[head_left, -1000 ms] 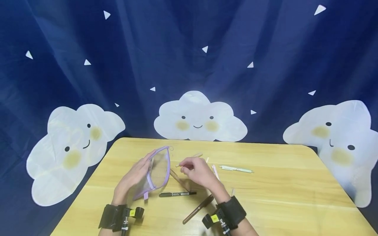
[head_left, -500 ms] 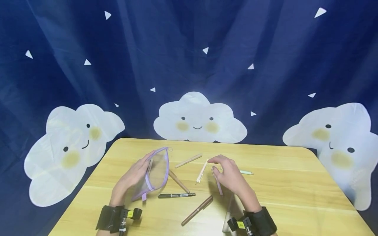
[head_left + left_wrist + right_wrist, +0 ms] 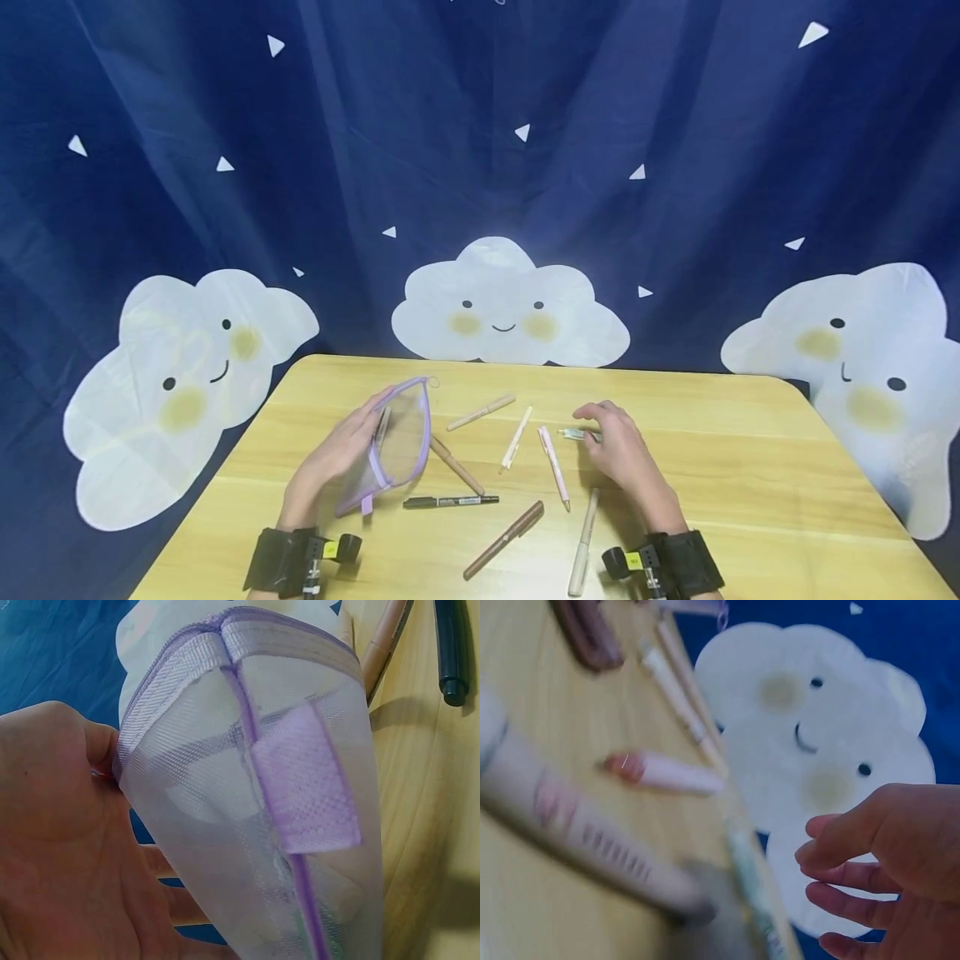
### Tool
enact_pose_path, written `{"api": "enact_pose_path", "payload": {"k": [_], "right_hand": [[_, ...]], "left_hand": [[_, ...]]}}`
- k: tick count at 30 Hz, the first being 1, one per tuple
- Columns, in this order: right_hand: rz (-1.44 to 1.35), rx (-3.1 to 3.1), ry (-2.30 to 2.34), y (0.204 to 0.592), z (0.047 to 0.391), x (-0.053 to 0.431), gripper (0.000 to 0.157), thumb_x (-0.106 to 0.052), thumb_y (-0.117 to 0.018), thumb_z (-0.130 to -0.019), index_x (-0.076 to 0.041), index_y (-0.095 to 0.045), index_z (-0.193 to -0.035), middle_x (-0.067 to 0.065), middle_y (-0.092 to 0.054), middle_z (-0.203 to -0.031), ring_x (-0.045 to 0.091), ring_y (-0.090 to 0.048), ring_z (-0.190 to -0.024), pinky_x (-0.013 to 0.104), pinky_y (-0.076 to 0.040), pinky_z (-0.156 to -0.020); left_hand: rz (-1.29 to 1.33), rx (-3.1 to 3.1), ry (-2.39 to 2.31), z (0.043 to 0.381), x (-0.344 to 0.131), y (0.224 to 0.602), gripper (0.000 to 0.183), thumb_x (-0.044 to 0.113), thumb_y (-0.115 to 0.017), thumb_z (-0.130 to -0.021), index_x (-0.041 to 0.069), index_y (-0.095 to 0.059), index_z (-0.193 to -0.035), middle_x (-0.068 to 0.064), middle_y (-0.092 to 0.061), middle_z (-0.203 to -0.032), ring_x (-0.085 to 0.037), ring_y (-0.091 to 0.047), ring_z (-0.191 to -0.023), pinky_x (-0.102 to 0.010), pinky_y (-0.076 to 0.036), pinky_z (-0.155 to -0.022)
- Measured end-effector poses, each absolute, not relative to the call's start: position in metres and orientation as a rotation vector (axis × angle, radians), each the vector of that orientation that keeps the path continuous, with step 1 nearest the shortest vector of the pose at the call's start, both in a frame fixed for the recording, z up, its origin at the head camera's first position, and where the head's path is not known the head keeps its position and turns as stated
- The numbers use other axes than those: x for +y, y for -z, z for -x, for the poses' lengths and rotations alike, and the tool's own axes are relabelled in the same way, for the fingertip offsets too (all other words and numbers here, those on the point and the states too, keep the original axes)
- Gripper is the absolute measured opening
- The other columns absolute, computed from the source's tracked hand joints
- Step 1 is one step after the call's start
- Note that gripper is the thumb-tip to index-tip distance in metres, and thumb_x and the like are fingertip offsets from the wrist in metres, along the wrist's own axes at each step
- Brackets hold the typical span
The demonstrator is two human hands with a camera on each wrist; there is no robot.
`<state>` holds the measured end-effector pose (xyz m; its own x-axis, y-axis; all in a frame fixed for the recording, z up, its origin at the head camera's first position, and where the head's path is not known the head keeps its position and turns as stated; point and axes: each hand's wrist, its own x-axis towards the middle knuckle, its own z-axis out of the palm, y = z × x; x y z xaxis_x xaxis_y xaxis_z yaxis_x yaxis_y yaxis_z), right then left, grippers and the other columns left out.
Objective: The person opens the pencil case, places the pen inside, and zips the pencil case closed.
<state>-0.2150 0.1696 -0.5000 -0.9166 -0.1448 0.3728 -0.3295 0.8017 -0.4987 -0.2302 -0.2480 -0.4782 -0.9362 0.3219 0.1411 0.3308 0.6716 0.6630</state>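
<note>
- The background is filled by a dark blue curtain point(image 3: 465, 125) printed with white clouds.
- The table point(image 3: 780, 483) is bounded by a straight far edge with rounded corners; the broadest stretch of wood is seen to the right of the right hand, and a narrower strip between the pens and the far edge.
- A mesh pouch point(image 3: 195, 802) is held left of the loose pens, its purple-trimmed mouth gaping toward them; its place is little changed.
- The pouch's rim is gripped between thumb and fingers by the left hand point(image 3: 337, 447); wood is shown between that hand and the table's left edge.
- The right hand point(image 3: 624, 447) has been moved rightward, from beside the upper tan pen point(image 3: 482, 412) to the pale green pen point(image 3: 572, 435). Its fingers are loosely curved and apart from the thumb, with nothing held; whether the green pen is touched cannot be told.
- The grey-beige marker point(image 3: 583, 543) and pink pen point(image 3: 555, 468), partly covered earlier, are now fully exposed.
</note>
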Motion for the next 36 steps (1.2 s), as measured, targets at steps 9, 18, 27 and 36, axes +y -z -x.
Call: {"api": "enact_pose_path", "payload": {"k": [9, 18, 27, 36], "right_hand": [[-0.325, -2.745, -0.662, 0.512, 0.219, 0.182, 0.032, 0.011, -0.071, -0.071, -0.005, -0.073, -0.099, 0.015, -0.065, -0.093, 0.034, -0.060, -0.083, 0.049, -0.053, -0.065], [-0.271, -2.847, -0.595, 0.511, 0.218, 0.186, 0.027, 0.012, -0.068, -0.073, -0.007, -0.073, -0.091, 0.008, -0.065, -0.085, 0.032, -0.061, -0.081, 0.054, -0.053, -0.064], [-0.261, -2.862, -0.560, 0.511, 0.217, 0.188, 0.022, 0.010, -0.068, -0.077, -0.007, -0.072, -0.090, 0.008, -0.064, -0.083, 0.032, -0.061, -0.079, 0.052, -0.053, -0.064], [-0.253, -2.801, -0.588, 0.499, 0.215, 0.187, 0.019, 0.003, -0.064, -0.086, -0.003, -0.068, -0.103, 0.010, -0.062, -0.083, 0.028, -0.060, -0.073, 0.044, -0.052, -0.059]], "left_hand": [[0.540, -2.864, 1.167, 0.230, -0.250, 0.477, 0.047, 0.022, -0.027, -0.110, 0.012, -0.029, -0.156, -0.016, -0.031, -0.157, -0.042, -0.026, -0.140, -0.064, -0.022, -0.112], [0.530, -2.867, 1.156, 0.227, -0.250, 0.478, 0.047, 0.021, -0.028, -0.110, 0.010, -0.030, -0.156, -0.017, -0.032, -0.157, -0.043, -0.028, -0.139, -0.064, -0.023, -0.111], [0.522, -2.882, 1.160, 0.227, -0.249, 0.478, 0.047, 0.022, -0.027, -0.110, 0.013, -0.028, -0.157, -0.017, -0.031, -0.157, -0.044, -0.027, -0.139, -0.066, -0.021, -0.111], [0.550, -2.877, 1.147, 0.227, -0.247, 0.477, 0.047, 0.020, -0.026, -0.110, 0.008, -0.029, -0.156, -0.019, -0.030, -0.157, -0.045, -0.026, -0.139, -0.066, -0.021, -0.111]]}}
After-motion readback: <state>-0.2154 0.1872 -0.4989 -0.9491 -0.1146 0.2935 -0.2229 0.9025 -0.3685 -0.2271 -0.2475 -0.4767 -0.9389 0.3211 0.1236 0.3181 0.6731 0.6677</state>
